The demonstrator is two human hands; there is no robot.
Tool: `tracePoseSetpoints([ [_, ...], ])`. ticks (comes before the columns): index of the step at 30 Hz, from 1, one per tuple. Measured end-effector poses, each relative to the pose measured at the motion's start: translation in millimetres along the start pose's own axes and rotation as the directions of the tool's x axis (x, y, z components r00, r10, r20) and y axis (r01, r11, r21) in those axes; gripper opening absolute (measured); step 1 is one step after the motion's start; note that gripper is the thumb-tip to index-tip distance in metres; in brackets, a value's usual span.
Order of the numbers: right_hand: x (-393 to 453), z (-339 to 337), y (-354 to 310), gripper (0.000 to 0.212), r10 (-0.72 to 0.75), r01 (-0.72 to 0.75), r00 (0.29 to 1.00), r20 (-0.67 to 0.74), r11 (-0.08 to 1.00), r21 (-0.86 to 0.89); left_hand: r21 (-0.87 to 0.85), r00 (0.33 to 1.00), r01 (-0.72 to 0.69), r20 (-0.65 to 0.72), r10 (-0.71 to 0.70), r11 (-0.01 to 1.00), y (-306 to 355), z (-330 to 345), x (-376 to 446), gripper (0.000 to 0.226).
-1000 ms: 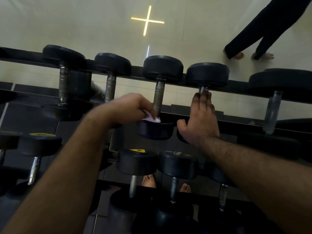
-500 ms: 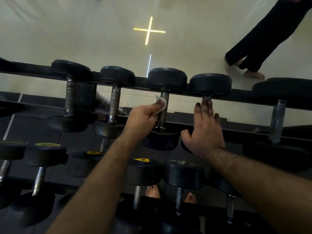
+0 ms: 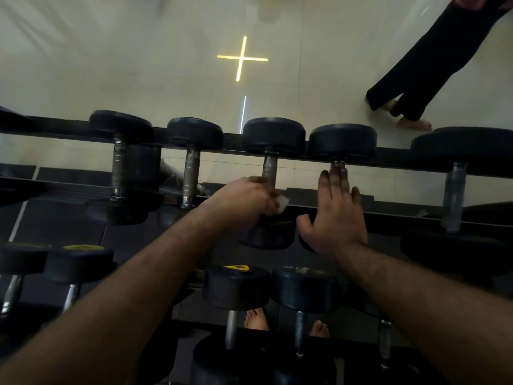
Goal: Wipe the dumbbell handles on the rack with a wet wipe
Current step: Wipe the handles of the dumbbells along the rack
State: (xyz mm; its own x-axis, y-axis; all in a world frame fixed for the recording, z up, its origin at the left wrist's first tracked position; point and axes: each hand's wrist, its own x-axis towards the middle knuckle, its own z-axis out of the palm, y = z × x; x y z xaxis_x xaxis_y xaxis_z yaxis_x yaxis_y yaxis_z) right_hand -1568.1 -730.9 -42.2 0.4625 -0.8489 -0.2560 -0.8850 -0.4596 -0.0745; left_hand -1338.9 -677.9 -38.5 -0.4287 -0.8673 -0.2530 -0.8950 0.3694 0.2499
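Head view, only 1 camera. Left hand [image 3: 244,198] is curling its fingers round the lower end of a knurled grey steel handle [image 3: 269,169], pinching a small crumpled white wet wipe [image 3: 282,202] against it; a corner of the wipe is poking out just above the near black rubber round head [image 3: 266,234] of that dumbbell. Right hand [image 3: 334,218] is lying flat with fingers straight and together along the handle of the next dumbbell to the right, fingertips [image 3: 337,173] reaching nearly to its far black rubber head [image 3: 342,141], holding nothing. That handle is almost fully hidden under the palm.

The black metal rack rail [image 3: 69,126] is carrying the top row: matte rubber heads, dull steel handles with taped or scuffed bands, 1 at left [image 3: 120,168] and another [image 3: 191,176] beside it. Lower tier is showing a head with a yellow label [image 3: 238,268]. Pale glossy floor tiles [image 3: 111,65] are reflecting a yellow cross of light [image 3: 242,59]. Another person's black trouser legs and bare feet [image 3: 410,107] are standing at top right. Wearer's bare toes [image 3: 256,319] are showing under the rack.

Versus 0.5 s ago: left hand and wipe are sitting lower on the handle, down from the upper end to the near head. Right hand is staying in the same spot.
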Motion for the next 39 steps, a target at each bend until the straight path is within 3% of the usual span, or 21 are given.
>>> tracePoseSetpoints([
  [2,0.5,0.1,0.0,0.105,-0.001,0.001,1.000,0.001,1.000,0.000,-0.170,0.997,0.072,0.028,-0.068,0.983,-2.3,-8.6,-15.3,0.029],
  [4,0.1,0.7,0.1,0.105,-0.002,0.002,1.000,0.011,1.000,0.002,-0.457,0.942,0.286,-0.025,-0.334,0.842,-1.9,-13.0,-29.8,0.032],
  [5,0.1,0.6,0.1,0.105,-0.003,0.002,1.000,0.012,1.000,0.003,-0.645,0.843,0.364,-0.079,-0.533,0.672,-3.0,-11.3,-32.0,0.031],
  [6,0.0,-0.1,0.1,0.106,-0.004,0.004,1.000,0.013,1.000,0.004,-0.831,0.673,0.359,-0.086,-0.735,0.425,-3.7,-7.6,-29.4,0.030],
  [7,0.0,-0.5,0.2,0.106,-0.006,0.006,1.000,0.013,1.000,0.003,-0.956,0.477,0.248,-0.020,-0.878,0.156,-2.0,-2.7,-23.1,0.029],
  [8,-0.1,-0.5,0.4,0.106,-0.007,0.007,1.000,0.014,1.000,0.002,-0.993,0.325,0.098,0.097,-0.941,-0.069,1.4,2.4,-12.7,0.028],
  [9,0.0,-0.3,0.5,0.106,-0.007,0.007,1.000,0.014,1.000,0.001,-0.975,0.230,-0.032,0.205,-0.951,-0.218,8.4,2.6,0.0,0.026],
  [10,0.1,0.0,0.4,0.106,-0.008,0.008,1.000,0.016,1.000,-0.001,-0.945,0.177,-0.128,0.276,-0.945,-0.300,15.3,3.2,14.4,0.024],
  [12,-0.7,0.9,-0.6,0.105,-0.005,0.005,1.000,0.017,1.000,-0.009,-0.912,0.124,-0.238,0.314,-0.941,-0.335,29.3,3.8,40.8,0.019],
  [14,-0.2,2.3,-1.5,0.105,0.004,-0.004,1.000,0.011,1.000,-0.018,-0.919,0.090,-0.283,0.261,-0.961,-0.276,40.7,0.0,62.1,0.012],
  [17,1.5,2.0,-0.8,0.106,0.011,-0.010,1.000,0.006,0.999,-0.030,-1.000,-0.006,-0.006,0.026,-1.000,-0.026,55.3,-1.4,74.1,0.020],
  [19,0.8,2.3,0.8,0.106,0.005,-0.005,1.000,0.000,0.999,-0.041,-0.944,0.081,0.254,-0.196,-0.977,0.211,69.4,-0.9,65.9,0.026],
  [21,0.4,3.3,1.1,0.106,-0.001,0.000,1.000,-0.017,0.999,-0.044,-0.721,0.327,0.419,-0.447,-0.833,0.551,74.7,5.8,50.8,0.031],
  [23,1.9,4.6,0.5,0.106,0.002,-0.004,0.999,-0.032,0.999,-0.044,-0.340,0.630,0.435,-0.547,-0.552,0.834,63.9,15.9,41.0,0.040],
  [25,2.1,5.9,1.2,0.107,0.006,-0.007,1.000,-0.027,0.998,-0.056,-0.060,0.775,0.340,-0.547,-0.316,0.939,45.9,17.6,37.3,0.044],
  [28,-0.9,6.4,1.7,0.107,-0.014,0.011,0.999,-0.042,0.998,-0.063,0.383,0.804,0.127,-0.580,0.131,0.915,23.9,9.2,39.4,0.039],
  [31,0.5,5.1,0.8,0.106,-0.017,0.014,0.998,-0.057,0.999,-0.052,0.729,0.762,0.085,-0.487,0.427,0.680,-6.9,-9.1,43.8,0.037],
  [33,0.5,5.2,1.1,0.106,-0.013,0.010,0.998,-0.058,0.998,-0.056,0.837,0.802,0.111,-0.394,0.449,0.536,-28.3,-16.9,39.3,0.041],
  [35,0.1,5.6,1.5,0.105,-0.017,0.013,0.998,-0.061,0.998,-0.059,0.883,0.859,0.045,-0.273,0.433,0.467,-46.9,-19.7,26.7,0.039],
  [37,-0.3,5.6,1.5,0.106,-0.019,0.015,0.998,-0.063,0.998,-0.054,0.881,0.886,-0.005,-0.216,0.411,0.473,-56.2,-25.6,9.9,0.033],
  [39,0.2,5.6,1.0,0.107,-0.018,0.016,0.998,-0.058,0.999,-0.042,0.841,0.877,0.038,-0.287,0.386,0.539,-62.5,-26.2,-4.8,0.030],
])
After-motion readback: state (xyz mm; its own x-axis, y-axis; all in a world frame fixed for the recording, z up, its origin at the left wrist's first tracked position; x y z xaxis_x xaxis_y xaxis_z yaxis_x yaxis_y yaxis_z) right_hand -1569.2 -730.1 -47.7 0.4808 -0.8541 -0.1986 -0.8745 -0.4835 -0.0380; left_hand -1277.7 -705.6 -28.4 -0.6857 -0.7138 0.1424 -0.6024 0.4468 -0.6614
